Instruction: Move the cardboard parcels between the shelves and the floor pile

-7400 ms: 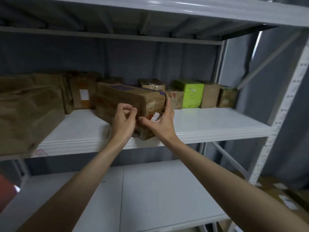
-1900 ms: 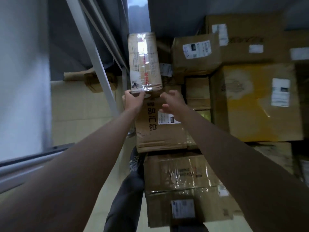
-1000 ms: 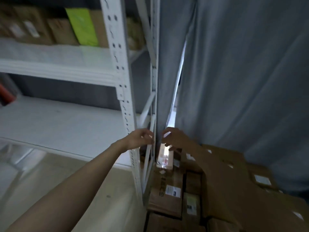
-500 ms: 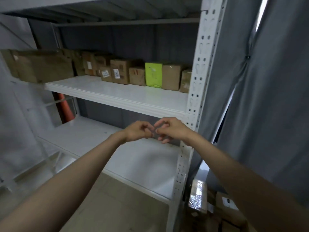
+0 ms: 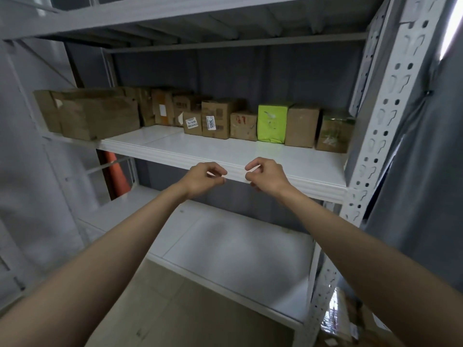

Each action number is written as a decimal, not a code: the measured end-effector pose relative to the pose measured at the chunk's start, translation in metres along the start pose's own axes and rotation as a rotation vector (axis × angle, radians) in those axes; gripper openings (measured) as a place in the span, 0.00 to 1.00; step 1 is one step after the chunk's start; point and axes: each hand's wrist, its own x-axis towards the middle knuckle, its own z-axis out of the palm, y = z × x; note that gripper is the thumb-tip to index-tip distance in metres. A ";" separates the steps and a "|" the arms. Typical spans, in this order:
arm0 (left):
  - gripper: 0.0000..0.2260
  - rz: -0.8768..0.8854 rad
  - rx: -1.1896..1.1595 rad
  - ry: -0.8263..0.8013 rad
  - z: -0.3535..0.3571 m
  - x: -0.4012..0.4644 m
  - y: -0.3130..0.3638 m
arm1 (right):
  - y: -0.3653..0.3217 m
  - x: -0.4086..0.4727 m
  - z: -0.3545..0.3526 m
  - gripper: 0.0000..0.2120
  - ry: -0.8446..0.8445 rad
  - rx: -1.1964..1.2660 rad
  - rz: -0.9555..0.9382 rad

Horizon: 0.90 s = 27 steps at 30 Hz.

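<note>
Far to the left, at about ten o'clock in the view, a big brown box [image 5: 100, 116] sits at the left end of the middle shelf [image 5: 275, 156]. Below it, at nine o'clock, a bit of something orange [image 5: 117, 176] shows behind the rack.

Next along the back of the shelf, toward eleven and twelve o'clock, comes a row of small brown boxes [image 5: 215, 120] side by side. Some have white stickers with numbers. At about one o'clock a bright green box [image 5: 271, 123] stands in the row, and just beside it, to the right, is a tall brown box [image 5: 302, 126]. The last one, a dark box [image 5: 334, 135], stands at two o'clock beside the white post with holes [image 5: 390, 116].

In the middle of the view both arms reach out to the front edge of the shelf. The left hand [image 5: 204, 180] is empty, its fingers loosely curled. The right hand [image 5: 266, 176] is just to its right, also empty and loosely curled. The hands are near each other but do not touch. Neither one touches a box.

Lower down, at six o'clock, is the bottom shelf [image 5: 238, 249]. At three o'clock a grey curtain [image 5: 426, 171] hangs. At five o'clock, down in the corner, part of the box pile on the floor [image 5: 345, 321] shows.
</note>
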 end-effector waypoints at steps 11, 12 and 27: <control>0.12 0.147 -0.051 -0.058 0.039 0.104 0.035 | 0.032 0.072 -0.063 0.25 0.387 -0.120 0.128; 0.12 0.170 -0.054 -0.069 0.046 0.117 0.042 | 0.037 0.081 -0.073 0.27 0.437 -0.117 0.147; 0.31 0.518 0.102 -0.132 0.164 0.283 0.157 | 0.111 0.180 -0.141 0.38 0.906 0.300 0.384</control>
